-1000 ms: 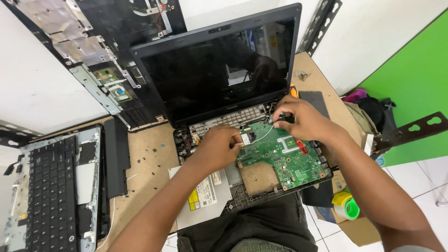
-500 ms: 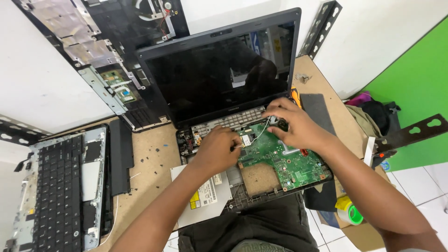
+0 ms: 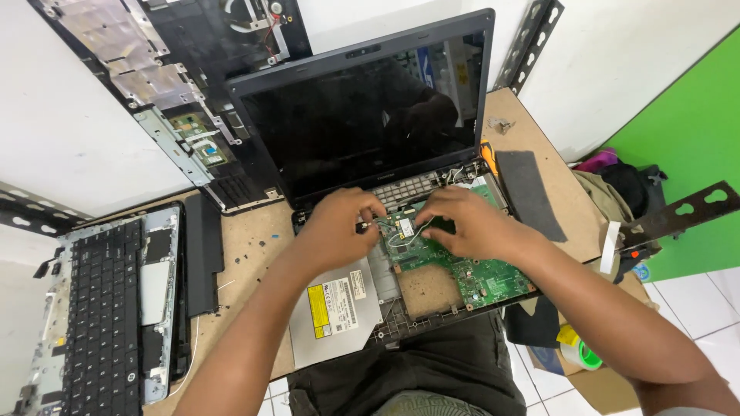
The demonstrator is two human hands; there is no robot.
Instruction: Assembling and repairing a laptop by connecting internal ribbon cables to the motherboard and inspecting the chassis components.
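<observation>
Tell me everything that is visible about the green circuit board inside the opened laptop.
The green circuit board lies flat in the laptop's open black base, below the dark, switched-off screen. It carries small chips, solder points and connectors; a thin white wire curls over its upper part. Beside it, a square opening shows the wooden table. The left hand and the right hand rest on its upper edge and hide that part. A silver optical drive sits to its left.
</observation>
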